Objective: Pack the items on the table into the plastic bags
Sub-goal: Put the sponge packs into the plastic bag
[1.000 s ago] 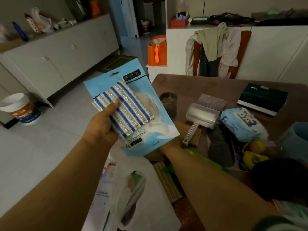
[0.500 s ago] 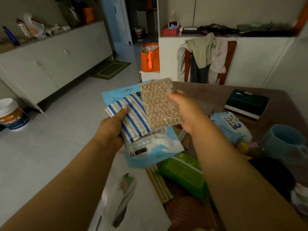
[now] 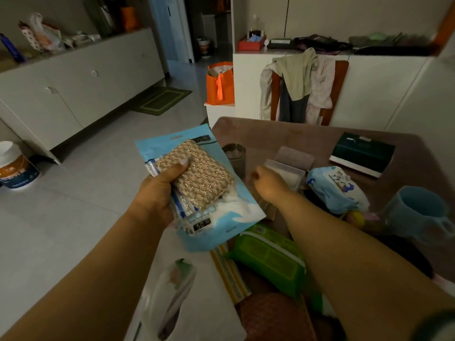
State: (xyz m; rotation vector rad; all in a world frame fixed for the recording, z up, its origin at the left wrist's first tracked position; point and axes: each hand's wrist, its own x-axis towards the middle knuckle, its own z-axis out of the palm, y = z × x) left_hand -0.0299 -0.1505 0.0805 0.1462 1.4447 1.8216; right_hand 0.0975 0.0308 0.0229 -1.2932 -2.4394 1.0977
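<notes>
Glittery woven beige pad lying atop striped pad and glossy blue pouch, left hand gripping the stack; right hand hovering loosely fisted, holding nothing.

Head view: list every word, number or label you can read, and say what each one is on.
"50": on a dark label near the bottom of the blue packet held in the left hand.
White tub on the floor: printed band, too blurred to read.
Wipes pack: print too small to read.
Green pack: print unreadable.
Dark box: label unreadable.
</notes>
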